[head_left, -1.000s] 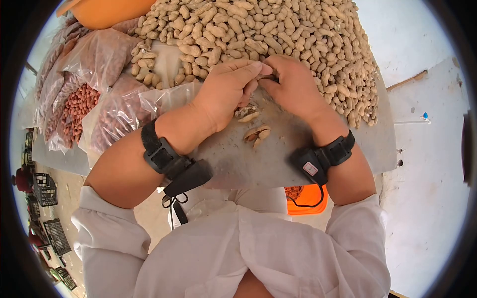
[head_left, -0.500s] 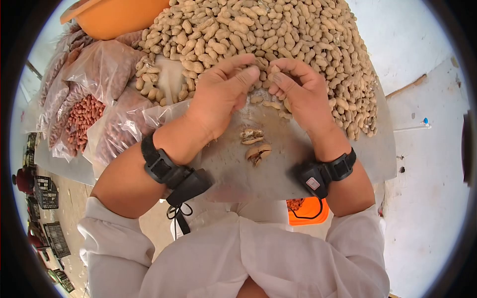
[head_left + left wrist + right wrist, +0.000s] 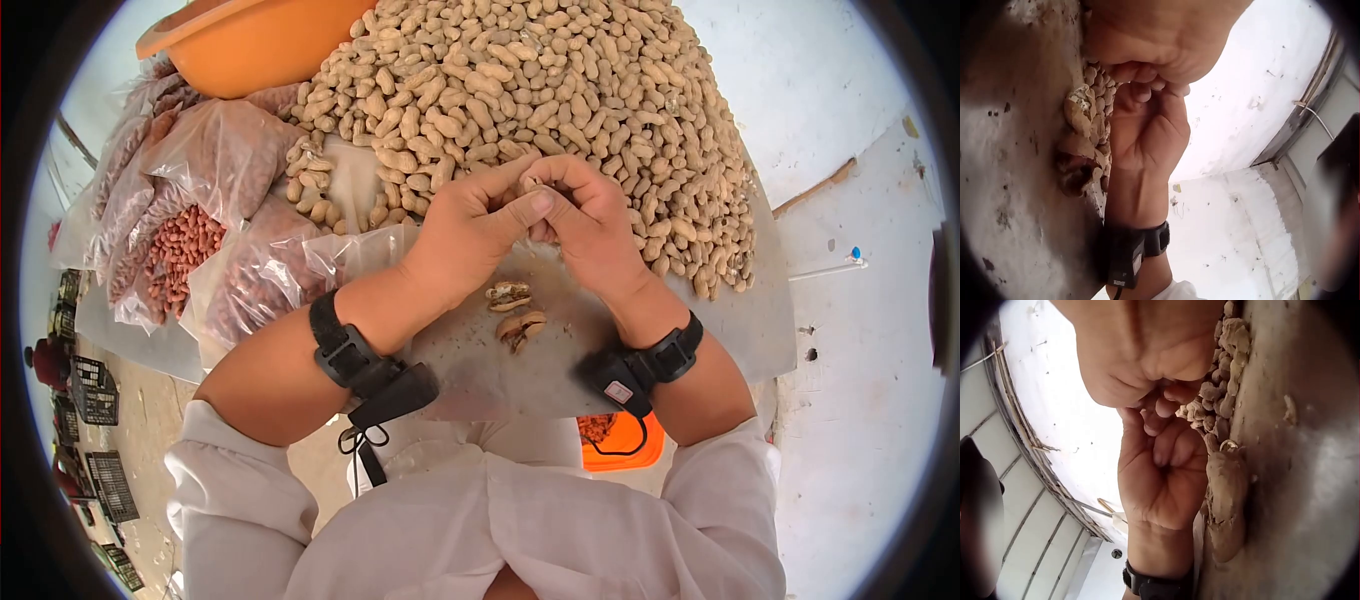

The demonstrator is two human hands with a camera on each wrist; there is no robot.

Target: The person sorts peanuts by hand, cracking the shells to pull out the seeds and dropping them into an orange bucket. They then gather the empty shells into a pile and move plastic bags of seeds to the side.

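Pinching one tan peanut pod (image 3: 532, 186) between both hands, left hand (image 3: 478, 228) and right hand (image 3: 590, 222) are meeting just in front of the big heap of unshelled peanuts (image 3: 560, 90). Kernel could be popping out toward the cracked shell halves (image 3: 515, 312) nearer the body if squeezed hard. Both grips narrow, fingertips curled on the pod.
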